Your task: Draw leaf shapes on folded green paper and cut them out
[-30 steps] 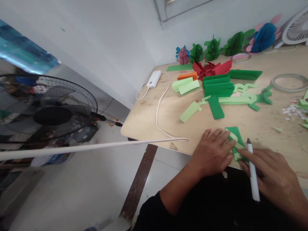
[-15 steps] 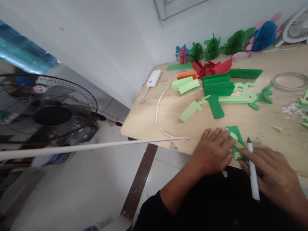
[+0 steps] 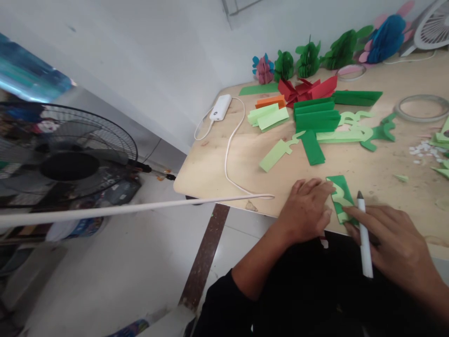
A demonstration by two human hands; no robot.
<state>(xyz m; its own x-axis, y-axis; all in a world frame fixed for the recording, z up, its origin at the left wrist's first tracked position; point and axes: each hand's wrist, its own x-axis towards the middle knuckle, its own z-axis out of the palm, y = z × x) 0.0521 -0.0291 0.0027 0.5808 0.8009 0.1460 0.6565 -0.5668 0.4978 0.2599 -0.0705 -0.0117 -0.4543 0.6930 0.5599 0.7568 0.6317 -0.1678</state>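
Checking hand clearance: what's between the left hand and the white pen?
Head view: dark and pale green cut paper lies between the left hand and white pen.

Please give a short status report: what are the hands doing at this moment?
Left hand flat against folded green paper. Right hand holding white pen. White cable nearby, not touching.

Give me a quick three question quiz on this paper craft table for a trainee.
1. Which hand holds the white pen?
2. True or false: the black pedestal fan stands on the tabletop.
3. What do the fingertips of the left hand touch?
A) dark green paper with a light green strip
B) red folded paper
C) orange paper strip

Key:
1. The right hand
2. False
3. A
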